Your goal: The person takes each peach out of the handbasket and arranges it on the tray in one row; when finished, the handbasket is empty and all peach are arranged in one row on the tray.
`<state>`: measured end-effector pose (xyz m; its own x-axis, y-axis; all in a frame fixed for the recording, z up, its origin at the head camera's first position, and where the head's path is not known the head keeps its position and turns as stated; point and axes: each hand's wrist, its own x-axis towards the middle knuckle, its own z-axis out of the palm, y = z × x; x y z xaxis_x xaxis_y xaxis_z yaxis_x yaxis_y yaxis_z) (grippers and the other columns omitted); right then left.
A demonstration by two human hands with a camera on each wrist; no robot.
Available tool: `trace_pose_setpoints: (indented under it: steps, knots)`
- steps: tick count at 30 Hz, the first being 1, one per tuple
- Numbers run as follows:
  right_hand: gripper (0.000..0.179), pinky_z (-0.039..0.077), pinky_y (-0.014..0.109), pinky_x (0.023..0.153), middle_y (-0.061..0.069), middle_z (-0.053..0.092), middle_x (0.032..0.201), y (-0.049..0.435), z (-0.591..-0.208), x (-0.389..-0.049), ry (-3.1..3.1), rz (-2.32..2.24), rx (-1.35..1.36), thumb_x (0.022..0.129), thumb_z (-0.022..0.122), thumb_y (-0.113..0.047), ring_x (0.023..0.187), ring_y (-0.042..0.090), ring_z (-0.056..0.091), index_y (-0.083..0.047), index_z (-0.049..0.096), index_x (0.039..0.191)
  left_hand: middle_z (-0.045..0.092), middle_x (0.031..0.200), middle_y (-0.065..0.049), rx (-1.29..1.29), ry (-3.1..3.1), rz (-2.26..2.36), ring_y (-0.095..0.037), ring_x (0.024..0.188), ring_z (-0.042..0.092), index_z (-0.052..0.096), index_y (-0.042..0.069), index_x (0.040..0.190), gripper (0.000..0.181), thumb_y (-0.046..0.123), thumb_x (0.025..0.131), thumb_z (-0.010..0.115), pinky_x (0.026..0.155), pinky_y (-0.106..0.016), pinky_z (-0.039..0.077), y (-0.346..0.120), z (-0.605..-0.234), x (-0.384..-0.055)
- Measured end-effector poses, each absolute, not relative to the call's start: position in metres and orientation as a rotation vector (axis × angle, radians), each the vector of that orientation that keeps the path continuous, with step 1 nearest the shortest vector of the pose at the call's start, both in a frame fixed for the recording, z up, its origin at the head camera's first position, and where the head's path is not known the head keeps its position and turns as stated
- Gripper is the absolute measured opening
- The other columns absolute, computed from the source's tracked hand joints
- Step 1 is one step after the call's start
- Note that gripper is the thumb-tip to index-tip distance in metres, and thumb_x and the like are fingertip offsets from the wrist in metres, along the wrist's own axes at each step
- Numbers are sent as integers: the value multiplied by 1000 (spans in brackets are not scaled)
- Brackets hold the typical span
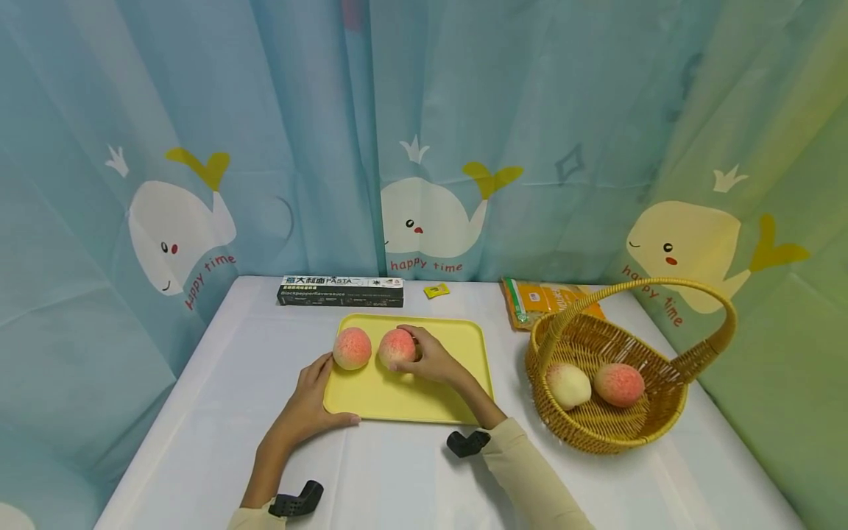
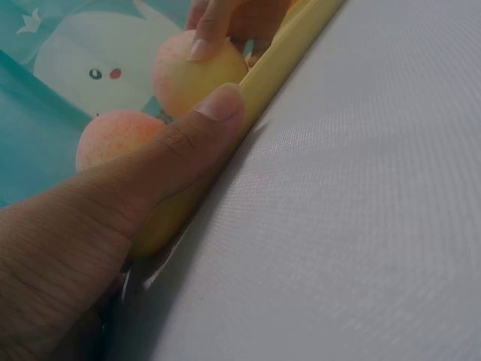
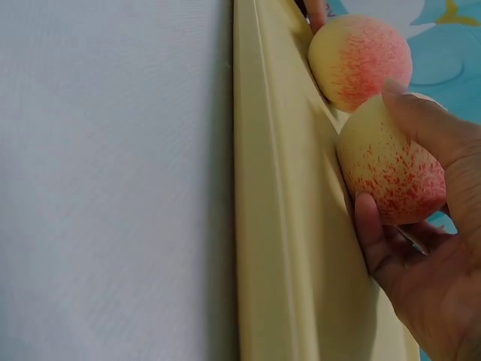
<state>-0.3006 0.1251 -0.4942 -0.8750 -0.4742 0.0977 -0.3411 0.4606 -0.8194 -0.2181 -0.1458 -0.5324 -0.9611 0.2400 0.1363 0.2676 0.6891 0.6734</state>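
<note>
A pink-and-cream peach is gripped between the thumb and fingers of my right hand, over the yellow tray. In the right wrist view, the held peach sits low over the tray, beside the other one. That second peach lies at the tray's left side. My left hand spans the tray's near left corner, its fingertips close to the second peach. The left thumb lies extended along the near rim in the left wrist view; the other left fingers are mostly hidden there.
On the right stands a wicker basket with a tall handle, holding a pale peach and a pinker peach. Along the back lie a black pasta box, a small yellow packet and an orange-and-green bag.
</note>
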Motion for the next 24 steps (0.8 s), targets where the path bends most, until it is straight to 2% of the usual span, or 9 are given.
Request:
trace_pose_setpoints:
  steps: [12, 24]
  knots:
    - [74, 52, 35, 90, 12, 55, 134, 119, -498, -298, 2600, -1422, -673, 79, 82, -24, 112, 25, 58, -6, 46, 140, 21, 159, -13, -439, -2856, -1141, -34, 141, 23, 20, 8, 156, 127, 68, 62, 80, 108, -59, 36, -145, -531, -217]
    - [80, 49, 39, 99, 12, 51, 140, 119, -496, -294, 2595, -1382, -693, 79, 82, -27, 121, 25, 55, -4, 42, 144, 21, 159, -13, -439, -2857, -1164, -35, 141, 23, 20, 7, 156, 127, 66, 62, 81, 108, -60, 36, -146, -529, -216]
